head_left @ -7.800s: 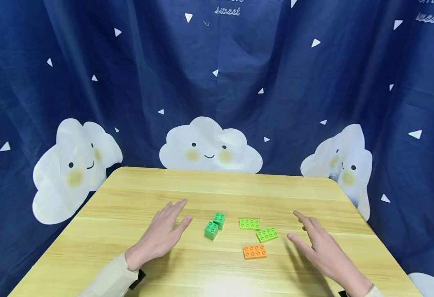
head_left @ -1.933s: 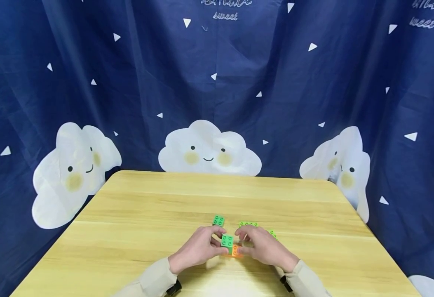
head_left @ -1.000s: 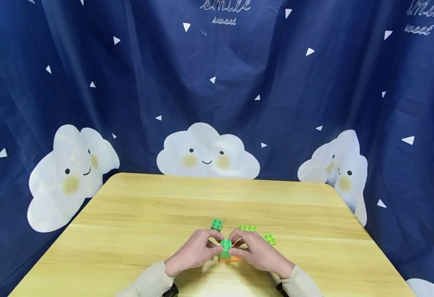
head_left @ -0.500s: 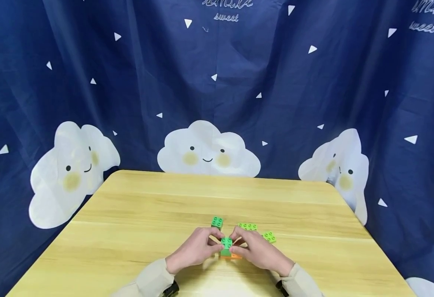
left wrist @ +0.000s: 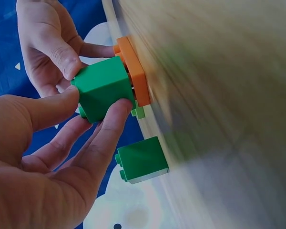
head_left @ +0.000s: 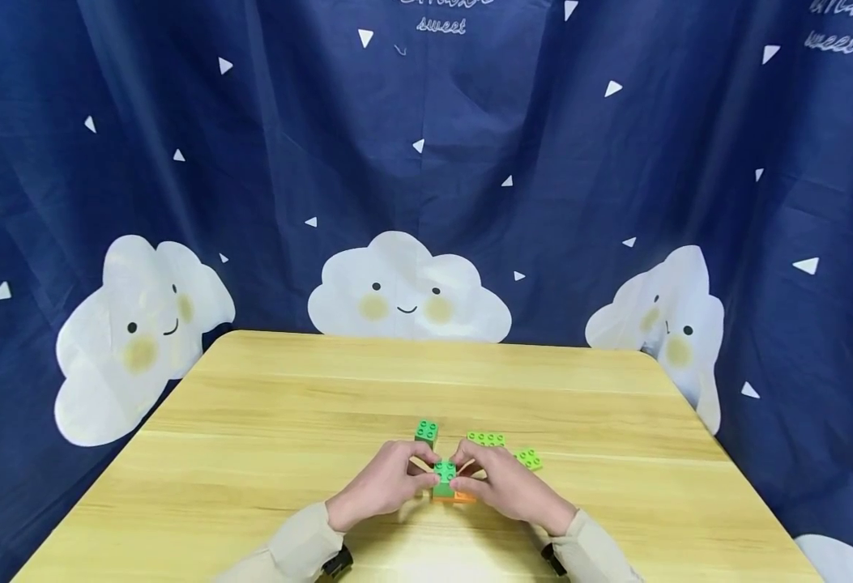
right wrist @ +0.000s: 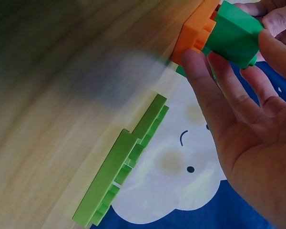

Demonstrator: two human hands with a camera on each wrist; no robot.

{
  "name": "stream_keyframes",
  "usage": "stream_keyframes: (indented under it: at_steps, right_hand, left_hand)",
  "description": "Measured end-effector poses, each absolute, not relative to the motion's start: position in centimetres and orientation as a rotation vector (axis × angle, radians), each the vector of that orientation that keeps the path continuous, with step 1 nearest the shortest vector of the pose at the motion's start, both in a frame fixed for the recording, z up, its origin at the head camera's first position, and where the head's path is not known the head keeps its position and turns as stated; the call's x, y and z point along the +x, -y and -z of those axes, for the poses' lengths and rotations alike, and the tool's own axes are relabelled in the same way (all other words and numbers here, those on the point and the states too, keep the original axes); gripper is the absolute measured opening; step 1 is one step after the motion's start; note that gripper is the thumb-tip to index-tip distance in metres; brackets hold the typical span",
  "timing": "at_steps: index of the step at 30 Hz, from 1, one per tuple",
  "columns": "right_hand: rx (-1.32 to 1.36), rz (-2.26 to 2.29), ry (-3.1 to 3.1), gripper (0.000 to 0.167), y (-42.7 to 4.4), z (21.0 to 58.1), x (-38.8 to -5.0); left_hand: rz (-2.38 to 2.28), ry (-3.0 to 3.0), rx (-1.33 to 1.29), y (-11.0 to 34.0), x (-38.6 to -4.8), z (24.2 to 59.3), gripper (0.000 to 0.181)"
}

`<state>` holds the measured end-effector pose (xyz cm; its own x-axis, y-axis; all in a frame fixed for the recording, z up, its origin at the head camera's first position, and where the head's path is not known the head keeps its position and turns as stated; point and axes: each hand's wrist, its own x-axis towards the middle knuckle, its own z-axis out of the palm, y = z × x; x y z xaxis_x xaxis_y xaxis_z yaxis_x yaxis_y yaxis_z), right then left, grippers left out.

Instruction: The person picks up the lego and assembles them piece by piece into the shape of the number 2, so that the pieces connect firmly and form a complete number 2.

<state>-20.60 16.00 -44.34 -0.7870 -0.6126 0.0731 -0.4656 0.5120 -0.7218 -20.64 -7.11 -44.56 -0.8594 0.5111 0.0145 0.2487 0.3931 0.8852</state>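
A green brick [head_left: 444, 479] stands on the left part of the flat orange brick [head_left: 464, 497], near the table's front. My left hand [head_left: 378, 488] pinches that green brick between thumb and fingers. From the other side my right hand [head_left: 517, 490] holds it too; in the right wrist view its thumb meets the green brick [right wrist: 236, 36] while a fingertip touches the orange brick [right wrist: 194, 31]. Orange studs show along the joint in the left wrist view, beside the green brick [left wrist: 104, 88]; whether the two are fully pressed together I cannot tell.
A second green brick [head_left: 426, 431] stands just behind my left fingers. Two flat light-green bricks, one at the back [head_left: 486, 439] and one partly behind my right hand [head_left: 530, 459], lie on the wooden table [head_left: 287, 389]. A dark blue curtain [head_left: 368, 113] hangs behind.
Since the oldest frame, both open hands have come together, the front green brick has moved right onto the orange one, and the orange one has shifted left. Over the last second the hands barely move.
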Motion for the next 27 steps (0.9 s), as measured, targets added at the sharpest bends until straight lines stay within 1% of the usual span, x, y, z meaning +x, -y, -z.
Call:
stream_keyframes:
  at_steps: [27]
  right_hand:
    - [-0.905, 1.157, -2.552, 0.009, -16.06, 44.56, -20.83]
  left_hand:
    - [-1.474, -2.393, 0.697, 6.97, -20.84, 45.03, 0.021]
